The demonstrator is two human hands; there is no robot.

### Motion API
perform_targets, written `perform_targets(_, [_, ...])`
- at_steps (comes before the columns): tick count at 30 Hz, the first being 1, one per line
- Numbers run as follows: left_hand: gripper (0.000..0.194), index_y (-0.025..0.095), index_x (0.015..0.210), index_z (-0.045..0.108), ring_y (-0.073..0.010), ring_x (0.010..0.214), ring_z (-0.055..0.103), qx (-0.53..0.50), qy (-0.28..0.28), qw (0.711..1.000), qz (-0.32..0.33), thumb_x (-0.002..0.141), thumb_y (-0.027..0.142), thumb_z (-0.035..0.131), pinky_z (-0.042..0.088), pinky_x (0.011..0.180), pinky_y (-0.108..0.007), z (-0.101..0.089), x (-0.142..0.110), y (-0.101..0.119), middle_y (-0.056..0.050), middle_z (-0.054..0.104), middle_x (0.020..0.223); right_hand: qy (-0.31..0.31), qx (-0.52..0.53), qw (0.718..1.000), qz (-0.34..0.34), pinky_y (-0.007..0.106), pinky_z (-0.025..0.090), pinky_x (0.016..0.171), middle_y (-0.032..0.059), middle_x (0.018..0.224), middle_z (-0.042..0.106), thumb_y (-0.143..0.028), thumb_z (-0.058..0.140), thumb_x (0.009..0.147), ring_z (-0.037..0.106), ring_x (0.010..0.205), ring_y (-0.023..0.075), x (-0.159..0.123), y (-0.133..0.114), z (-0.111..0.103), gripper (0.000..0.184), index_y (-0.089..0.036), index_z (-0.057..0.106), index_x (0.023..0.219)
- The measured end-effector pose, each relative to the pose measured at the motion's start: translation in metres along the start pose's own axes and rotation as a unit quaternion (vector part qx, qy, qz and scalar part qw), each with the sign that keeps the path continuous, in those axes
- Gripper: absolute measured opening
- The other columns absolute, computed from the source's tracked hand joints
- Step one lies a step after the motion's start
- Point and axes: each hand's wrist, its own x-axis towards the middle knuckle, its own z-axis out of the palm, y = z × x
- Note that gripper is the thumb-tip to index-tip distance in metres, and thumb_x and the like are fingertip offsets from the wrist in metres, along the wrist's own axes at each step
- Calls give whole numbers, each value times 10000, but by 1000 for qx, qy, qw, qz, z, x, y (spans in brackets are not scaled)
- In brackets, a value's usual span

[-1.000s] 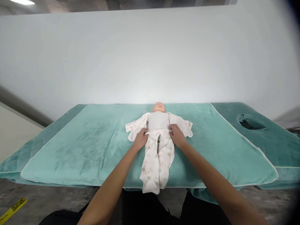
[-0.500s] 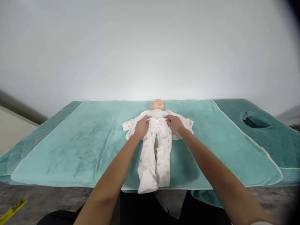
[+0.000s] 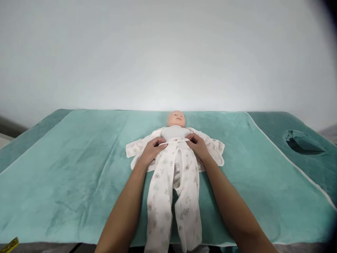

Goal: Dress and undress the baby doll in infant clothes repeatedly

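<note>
A baby doll [image 3: 176, 119] lies on its back, head toward the wall. White patterned baby pants [image 3: 160, 189] cover its legs, with an open slit at the crotch showing white beneath. The pants' waistband sits across the doll's belly. At its left end, my left hand [image 3: 153, 149] pinches the waistband between thumb and fingers. My right hand [image 3: 197, 144] grips the other end the same way. A patterned baby jacket [image 3: 137, 147] lies spread open under the doll, sleeves out to both sides. The doll's torso [image 3: 175, 132] shows pale grey-white above the waistband.
The doll rests on a light teal cover [image 3: 79, 168] over a padded bed. A darker teal section [image 3: 279, 123] with an oval hole [image 3: 302, 143] lies at the right. A plain white wall [image 3: 168, 52] rises behind. Yellow tape [image 3: 10, 245] shows at lower left.
Both hands pulled the pants' waistband up from the hips toward the doll's chest, then it came slightly lower on the belly. The view has moved closer to the bed.
</note>
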Motion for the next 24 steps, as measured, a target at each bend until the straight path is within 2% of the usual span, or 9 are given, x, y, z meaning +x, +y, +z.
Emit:
perform_targets(2, [348,184,857,694,-184,819,561,0,-20,1000,-16,862,512,581,444,744,-283,-5,2,0,-31,644,867,-41,7,999,15,278,417,727,-10,844,584,-346,705,748,518,778,156,2,-3,-7,234,-216,666,938])
perform_targets(4, [343,195,908,700,-188,838,558,14,-42,999,-30,899,497,539,443,746,-284,-9,4,0,-35,639,900,-73,11,997,27,289,425,752,-3,867,589,-355,731,744,531,808,166,2,-8,-10,282,-223,680,988])
perform_targets(7, [309,227,1062,688,-195,897,555,46,-98,994,-19,828,427,662,445,781,-282,-12,4,1,-30,612,967,-102,19,994,38,303,426,759,4,867,595,-383,720,770,537,807,170,2,-16,-9,279,-222,695,997])
perform_targets(9, [290,229,1041,684,-198,944,550,61,-123,990,13,799,387,703,440,832,-287,-11,3,1,-33,597,1006,-101,11,994,34,310,417,748,3,836,583,-407,678,816,525,786,168,2,-20,-6,223,-220,693,936])
perform_targets(13, [204,201,835,616,-192,949,532,85,-97,990,59,799,381,705,431,856,-290,-8,-1,0,-44,563,1006,-119,-61,991,-32,335,403,802,7,848,564,-436,739,783,513,854,190,1,-25,-6,226,-226,656,802])
perform_targets(17, [251,198,794,546,-170,865,517,74,-99,991,48,767,377,719,435,805,-277,-9,-4,-4,-26,570,933,-167,-141,970,-103,363,399,870,35,966,587,-432,770,770,507,974,225,-4,-37,-10,291,-224,574,717])
perform_targets(19, [268,194,815,565,-166,831,527,61,-118,991,24,759,400,727,437,776,-273,-12,-4,-4,-15,584,887,-151,-179,962,-140,365,395,866,41,950,603,-408,716,830,507,971,226,-5,-44,-7,343,-222,480,664])
perform_targets(21, [299,190,889,627,-185,858,566,48,-132,990,-1,771,449,717,452,788,-287,-16,-2,-3,-26,628,918,-111,-214,959,-148,353,390,814,31,853,598,-400,650,880,513,882,211,-4,-48,-1,373,-226,414,650])
perform_targets(24, [408,195,1047,702,-254,1029,613,26,-157,987,-15,811,526,671,471,911,-345,-18,0,-2,-69,690,1076,-41,-246,964,-90,314,340,661,-22,662,485,-439,591,905,448,673,167,3,-44,9,381,-231,382,662])
